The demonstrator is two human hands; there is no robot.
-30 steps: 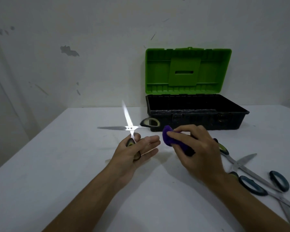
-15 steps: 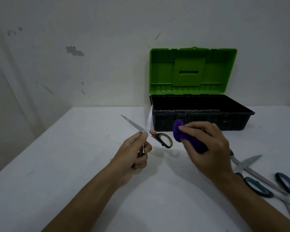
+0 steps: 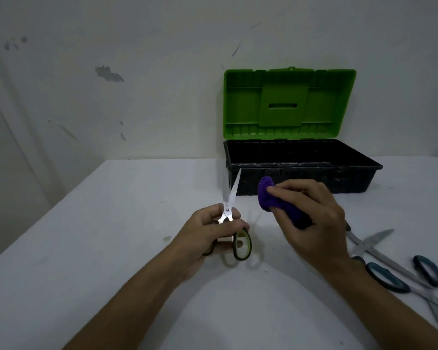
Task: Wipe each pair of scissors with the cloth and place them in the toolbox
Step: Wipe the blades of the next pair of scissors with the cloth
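The left hand point(image 3: 208, 232) has its grip closed on the green-handled scissors point(image 3: 229, 213), blades nearly together and pointing up, above the white bench point(image 3: 111, 236). The right hand point(image 3: 311, 223) is clenched around a bunched purple cloth point(image 3: 268, 195), just beside the blades but apart from them. Behind stands the toolbox point(image 3: 301, 168), green lid raised. Blue-handled scissors point(image 3: 400, 271) lie at the right.

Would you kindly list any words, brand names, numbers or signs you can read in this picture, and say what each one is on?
None can be read.
Toolbox, green lid: no lettering visible.
Green-handled scissors in the left hand: no mark legible.
Purple cloth in the right hand: plain.
Blue-handled scissors on the table: no print legible.
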